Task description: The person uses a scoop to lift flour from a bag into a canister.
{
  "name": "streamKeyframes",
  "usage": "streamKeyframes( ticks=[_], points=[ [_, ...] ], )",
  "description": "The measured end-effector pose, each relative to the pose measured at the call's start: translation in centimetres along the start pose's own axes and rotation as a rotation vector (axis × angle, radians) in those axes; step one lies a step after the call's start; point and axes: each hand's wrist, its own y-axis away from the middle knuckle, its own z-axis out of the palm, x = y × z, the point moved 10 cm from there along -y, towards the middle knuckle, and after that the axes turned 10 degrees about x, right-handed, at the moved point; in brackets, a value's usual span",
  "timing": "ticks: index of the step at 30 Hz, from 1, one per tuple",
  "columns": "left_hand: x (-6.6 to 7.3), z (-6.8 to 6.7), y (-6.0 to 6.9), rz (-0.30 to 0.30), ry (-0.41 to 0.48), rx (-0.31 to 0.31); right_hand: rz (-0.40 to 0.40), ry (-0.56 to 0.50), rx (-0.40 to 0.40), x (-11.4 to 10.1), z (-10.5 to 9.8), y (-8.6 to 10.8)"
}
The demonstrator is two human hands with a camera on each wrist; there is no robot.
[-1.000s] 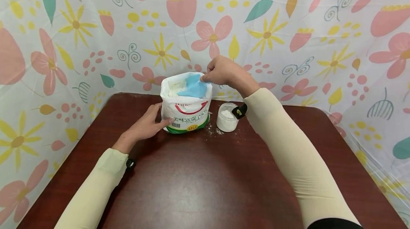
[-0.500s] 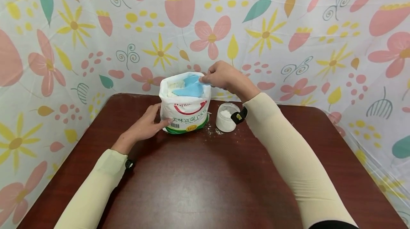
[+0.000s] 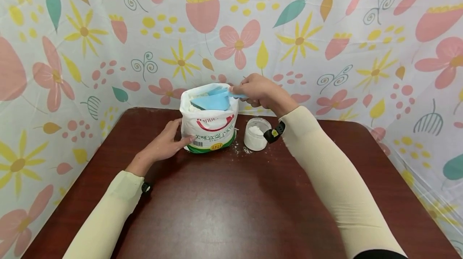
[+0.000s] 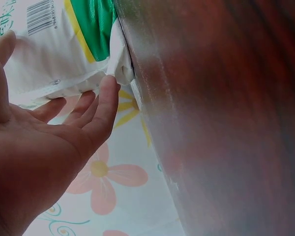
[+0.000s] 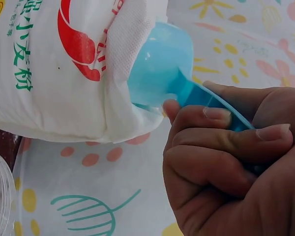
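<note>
A white flour bag with a green base stands upright, its top folded open and white powder inside. My left hand rests against its left side, thumb on the front; in the left wrist view the long fingers are nearly straight, their tips at the bag's side. My right hand grips the handle of a blue scoop, which lies tilted across the bag's mouth. In the right wrist view the fingers curl round that handle; the scoop's far end is hidden by the bag's rim.
A clear jar, partly filled with white powder, stands uncovered to the right of the bag. Spilled powder dots the brown table near it. A flower-patterned curtain hangs right behind the table.
My right hand has come down and slightly right. The scoop has turned so that its bowl lies more level, pointing left over the powder. My left hand stays at the bag.
</note>
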Motion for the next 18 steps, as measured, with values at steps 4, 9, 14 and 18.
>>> streamKeyframes(
  ticks=[4,9,14,18],
  points=[
    [-0.04,-0.03,-0.01,0.004,0.003,0.001,0.018,-0.009,-0.005,0.15,-0.06,-0.14],
    [0.16,-0.06,-0.07,0.016,0.005,0.002,0.003,-0.023,0.001,-0.14,-0.28,-0.01],
    [0.21,0.03,-0.12,0.02,0.009,0.001,0.008,-0.026,0.006,-0.1,-0.54,0.04],
    [0.17,-0.01,-0.1,0.022,0.009,0.002,0.011,-0.002,0.003,-0.26,-0.65,-0.06]
  ],
)
